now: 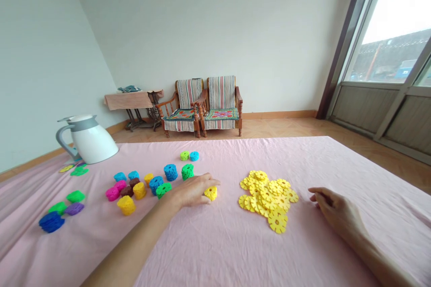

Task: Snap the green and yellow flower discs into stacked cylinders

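My left hand [192, 189] reaches over the pink tablecloth [215, 242] and its fingers close around a small yellow stack of snowflake discs [211, 193]. Right of it lies a loose pile of flat yellow snowflake discs [267, 199]. My right hand [332, 208] rests on the cloth just right of that pile, fingers loosely curled, holding nothing. Left of my left hand stand several short stacks of discs: blue [170, 172], green [187, 171], yellow [126, 205], pink [112, 193] and brown [127, 191].
A white jug [89, 139] stands at the table's back left, with flat discs [79, 171] beside it. More stacks [51, 222] sit near the left edge. Two wooden chairs [202, 107] and a small table [129, 101] stand against the far wall. A large window [393, 54] is on the right.
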The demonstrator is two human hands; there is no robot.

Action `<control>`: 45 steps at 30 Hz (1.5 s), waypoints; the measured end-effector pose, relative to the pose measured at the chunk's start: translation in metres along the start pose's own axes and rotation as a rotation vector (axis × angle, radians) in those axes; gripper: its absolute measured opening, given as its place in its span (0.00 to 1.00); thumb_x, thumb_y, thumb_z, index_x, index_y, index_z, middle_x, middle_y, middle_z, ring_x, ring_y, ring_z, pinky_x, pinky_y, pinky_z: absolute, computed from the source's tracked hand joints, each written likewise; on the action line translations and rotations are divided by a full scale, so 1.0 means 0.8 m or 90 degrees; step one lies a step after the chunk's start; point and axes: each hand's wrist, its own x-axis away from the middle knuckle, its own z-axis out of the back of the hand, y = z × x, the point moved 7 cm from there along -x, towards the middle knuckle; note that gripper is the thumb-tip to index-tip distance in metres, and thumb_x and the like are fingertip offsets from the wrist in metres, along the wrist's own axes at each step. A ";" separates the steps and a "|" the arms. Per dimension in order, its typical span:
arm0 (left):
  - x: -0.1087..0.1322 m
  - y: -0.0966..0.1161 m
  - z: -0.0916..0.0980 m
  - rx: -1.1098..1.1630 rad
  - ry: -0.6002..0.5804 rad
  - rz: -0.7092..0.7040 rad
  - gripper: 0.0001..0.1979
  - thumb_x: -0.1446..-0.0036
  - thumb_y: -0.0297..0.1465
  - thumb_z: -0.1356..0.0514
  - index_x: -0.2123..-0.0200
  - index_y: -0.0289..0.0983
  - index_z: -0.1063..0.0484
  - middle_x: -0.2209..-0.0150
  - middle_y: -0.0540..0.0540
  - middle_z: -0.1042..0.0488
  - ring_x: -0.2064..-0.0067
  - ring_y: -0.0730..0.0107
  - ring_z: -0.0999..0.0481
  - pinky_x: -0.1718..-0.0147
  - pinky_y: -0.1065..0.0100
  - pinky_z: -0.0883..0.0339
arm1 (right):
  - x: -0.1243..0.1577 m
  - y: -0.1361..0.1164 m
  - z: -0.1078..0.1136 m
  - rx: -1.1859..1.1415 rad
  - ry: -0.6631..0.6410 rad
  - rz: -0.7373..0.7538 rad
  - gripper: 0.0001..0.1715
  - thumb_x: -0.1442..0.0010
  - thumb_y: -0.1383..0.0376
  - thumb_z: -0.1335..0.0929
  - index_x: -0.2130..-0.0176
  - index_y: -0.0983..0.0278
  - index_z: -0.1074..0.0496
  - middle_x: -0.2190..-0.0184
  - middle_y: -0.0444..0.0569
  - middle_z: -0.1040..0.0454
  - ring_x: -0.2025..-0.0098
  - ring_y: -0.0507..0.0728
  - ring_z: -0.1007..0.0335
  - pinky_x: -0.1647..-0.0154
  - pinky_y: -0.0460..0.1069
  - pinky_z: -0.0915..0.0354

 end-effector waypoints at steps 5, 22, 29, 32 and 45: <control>-0.003 0.003 -0.001 -0.027 -0.007 -0.011 0.27 0.54 0.25 0.40 0.49 0.47 0.34 0.55 0.47 0.30 0.55 0.62 0.29 0.56 0.67 0.39 | 0.000 -0.001 -0.003 -0.007 -0.016 0.002 0.21 0.48 0.56 0.40 0.61 0.63 0.27 0.71 0.47 0.22 0.69 0.57 0.26 0.67 0.50 0.35; -0.010 0.011 0.000 -0.096 -0.034 -0.024 0.15 0.53 0.24 0.41 0.60 0.42 0.28 0.62 0.48 0.26 0.58 0.62 0.28 0.61 0.69 0.39 | -0.004 0.006 -0.012 -0.007 -0.055 -0.009 0.20 0.46 0.57 0.42 0.60 0.62 0.28 0.70 0.46 0.23 0.68 0.56 0.27 0.66 0.49 0.36; -0.002 0.025 0.014 -0.161 0.020 0.040 0.28 0.54 0.31 0.35 0.48 0.44 0.36 0.56 0.46 0.30 0.56 0.59 0.29 0.62 0.67 0.37 | -0.005 0.007 -0.013 0.000 -0.060 -0.011 0.20 0.46 0.57 0.42 0.60 0.62 0.28 0.71 0.45 0.23 0.68 0.56 0.27 0.67 0.48 0.37; -0.004 0.060 0.006 -0.113 0.067 0.008 0.19 0.49 0.33 0.38 0.51 0.42 0.33 0.57 0.45 0.30 0.56 0.61 0.29 0.59 0.66 0.37 | -0.005 0.005 -0.012 -0.002 -0.056 -0.013 0.20 0.47 0.57 0.42 0.61 0.62 0.28 0.70 0.45 0.23 0.68 0.56 0.27 0.67 0.48 0.37; -0.059 0.108 -0.062 0.051 0.136 0.011 0.15 0.52 0.31 0.37 0.59 0.39 0.31 0.57 0.46 0.31 0.54 0.61 0.32 0.56 0.65 0.37 | -0.004 0.003 -0.012 -0.007 -0.059 -0.009 0.20 0.47 0.58 0.42 0.61 0.62 0.28 0.71 0.45 0.23 0.69 0.55 0.27 0.67 0.48 0.37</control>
